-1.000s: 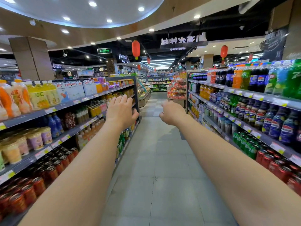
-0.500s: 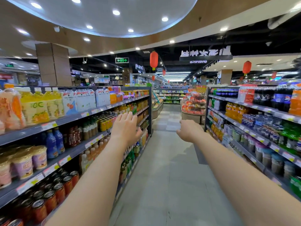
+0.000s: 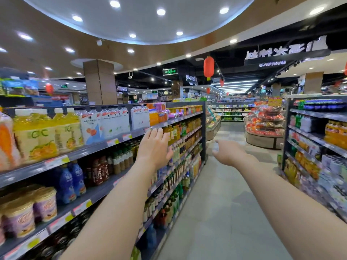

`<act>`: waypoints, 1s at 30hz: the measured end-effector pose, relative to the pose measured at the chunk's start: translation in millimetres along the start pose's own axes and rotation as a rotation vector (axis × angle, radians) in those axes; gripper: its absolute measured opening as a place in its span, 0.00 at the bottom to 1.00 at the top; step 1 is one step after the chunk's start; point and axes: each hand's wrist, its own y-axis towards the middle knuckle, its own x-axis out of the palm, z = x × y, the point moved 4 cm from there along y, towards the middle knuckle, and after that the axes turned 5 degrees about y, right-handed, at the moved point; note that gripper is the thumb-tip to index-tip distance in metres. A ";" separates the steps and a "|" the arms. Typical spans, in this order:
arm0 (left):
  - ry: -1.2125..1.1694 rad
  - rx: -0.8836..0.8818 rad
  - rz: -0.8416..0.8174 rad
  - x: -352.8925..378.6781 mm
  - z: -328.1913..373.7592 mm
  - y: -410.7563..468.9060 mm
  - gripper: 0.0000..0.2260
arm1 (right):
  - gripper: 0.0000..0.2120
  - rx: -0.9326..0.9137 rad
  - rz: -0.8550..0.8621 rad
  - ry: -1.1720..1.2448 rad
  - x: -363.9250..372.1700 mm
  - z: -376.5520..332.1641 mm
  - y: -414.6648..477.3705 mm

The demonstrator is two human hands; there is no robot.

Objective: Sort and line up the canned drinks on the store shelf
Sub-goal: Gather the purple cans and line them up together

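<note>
The bottles (image 3: 37, 134) are showing yellow, the cartons (image 3: 112, 122) white, the lantern (image 3: 208, 67) red, the cups (image 3: 45, 205) purple and gold, the shelf (image 3: 90, 150) grey.

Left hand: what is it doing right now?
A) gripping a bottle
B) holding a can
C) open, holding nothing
C: the left hand is raised in front of the shelf with its fingers straight and nothing in it.

Right hand (image 3: 228, 153): fingers hidden behind its own back; whitish blur (image 3: 216, 147) at its far end, unidentifiable. Left hand (image 3: 154, 147): fingertips smeared. Below the left forearm, dark cans (image 3: 56, 244) are blurred and partly covered by the arm. Orange bottle (image 3: 5, 139), far left of the left hand, is cut by the frame edge. Shelf (image 3: 319, 140) right of the right hand: labels unreadable.
</note>
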 end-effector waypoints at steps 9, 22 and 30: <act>0.025 -0.078 -0.024 94.8 34.3 158.4 0.21 | 0.21 -0.113 -0.011 0.055 26.7 53.7 211.2; -0.011 -0.141 -0.078 270.3 99.1 327.8 0.19 | 0.23 -0.216 -0.048 0.093 120.7 105.9 434.5; 0.016 -0.212 -0.061 430.0 89.9 484.2 0.19 | 0.26 -0.133 -0.045 0.056 164.3 146.3 657.2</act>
